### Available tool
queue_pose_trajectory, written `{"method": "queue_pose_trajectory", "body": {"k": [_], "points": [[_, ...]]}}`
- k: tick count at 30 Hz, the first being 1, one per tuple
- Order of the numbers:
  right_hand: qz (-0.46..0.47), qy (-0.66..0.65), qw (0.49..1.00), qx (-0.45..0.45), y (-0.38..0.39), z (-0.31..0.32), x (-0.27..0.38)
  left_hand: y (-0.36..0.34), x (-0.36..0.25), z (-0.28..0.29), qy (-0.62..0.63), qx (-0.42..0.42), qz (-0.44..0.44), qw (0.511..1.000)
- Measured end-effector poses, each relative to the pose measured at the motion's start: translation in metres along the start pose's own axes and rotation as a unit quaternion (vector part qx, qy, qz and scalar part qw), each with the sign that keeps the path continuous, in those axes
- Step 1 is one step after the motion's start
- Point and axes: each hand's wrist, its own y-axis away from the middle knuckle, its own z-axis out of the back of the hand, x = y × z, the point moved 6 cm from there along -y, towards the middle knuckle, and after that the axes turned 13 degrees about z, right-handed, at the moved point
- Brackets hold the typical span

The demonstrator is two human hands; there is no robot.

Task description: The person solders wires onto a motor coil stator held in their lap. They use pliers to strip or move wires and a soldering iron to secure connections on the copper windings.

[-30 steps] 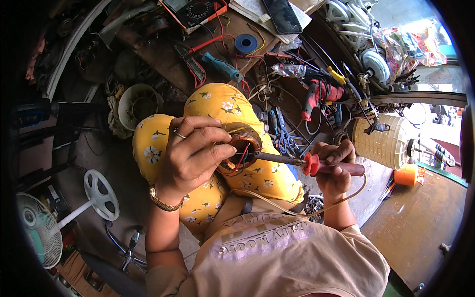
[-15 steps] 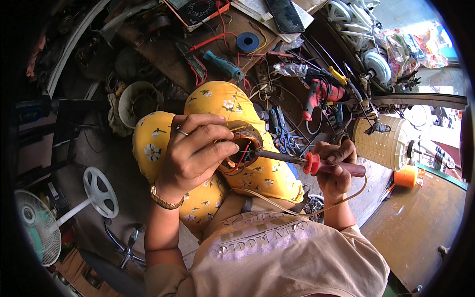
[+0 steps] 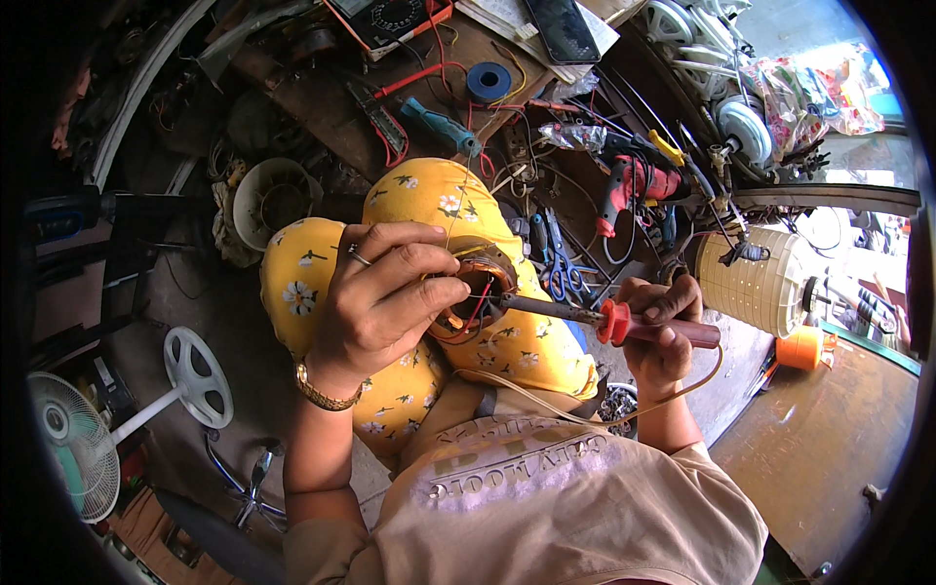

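My right hand (image 3: 661, 322) is closed round the dark red handle of a soldering iron (image 3: 556, 309), which has a red collar and a pale cord looping below. The iron's tip points left into a round motor stator (image 3: 500, 263) with copper windings, resting against my yellow flowered trousers. My left hand (image 3: 380, 292), wearing a ring and a gold watch, pinches a thin solder wire (image 3: 457, 207) near the tip; its strand also runs up past the fingers. Red and dark lead wires (image 3: 480, 304) show inside the stator. My left fingers hide part of its left side.
Ahead, a wooden board carries a multimeter (image 3: 395, 21), a blue tape roll (image 3: 488, 83), a teal-handled tool (image 3: 439, 127) and a phone (image 3: 563, 29). Blue scissors (image 3: 559, 263) and a red drill (image 3: 634, 190) lie to the right. A white fan (image 3: 78, 439) stands at left.
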Motion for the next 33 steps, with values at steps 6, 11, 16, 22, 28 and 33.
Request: {"method": "queue_pose_trajectory", "body": {"k": [6, 11, 16, 22, 28, 33], "points": [[-0.007, -0.021, 1.0, 0.001, 0.0012, 0.0011, 0.0001, -0.0003, -0.0007, 0.0003, 0.002, -0.002, -0.001, 1.0], [-0.008, -0.019, 1.0, -0.005, 0.0008, 0.0004, 0.001, -0.0005, -0.0011, 0.0004, 0.001, -0.003, -0.005, 1.0], [0.0, -0.023, 1.0, -0.003, 0.0007, 0.0001, 0.0004, -0.0007, -0.002, 0.0006, -0.011, 0.001, -0.006, 1.0], [0.001, -0.001, 1.0, -0.014, -0.0006, -0.0018, 0.0, -0.0008, -0.0012, 0.0004, -0.012, 0.0, -0.007, 1.0], [0.003, 0.013, 1.0, -0.009, -0.0019, -0.0011, 0.0, -0.0016, -0.0009, -0.0007, 0.003, -0.005, 0.003, 1.0], [0.003, 0.002, 1.0, -0.01, -0.0016, -0.001, 0.0002, -0.0016, -0.0006, -0.0008, 0.004, -0.006, -0.001, 1.0]]}}
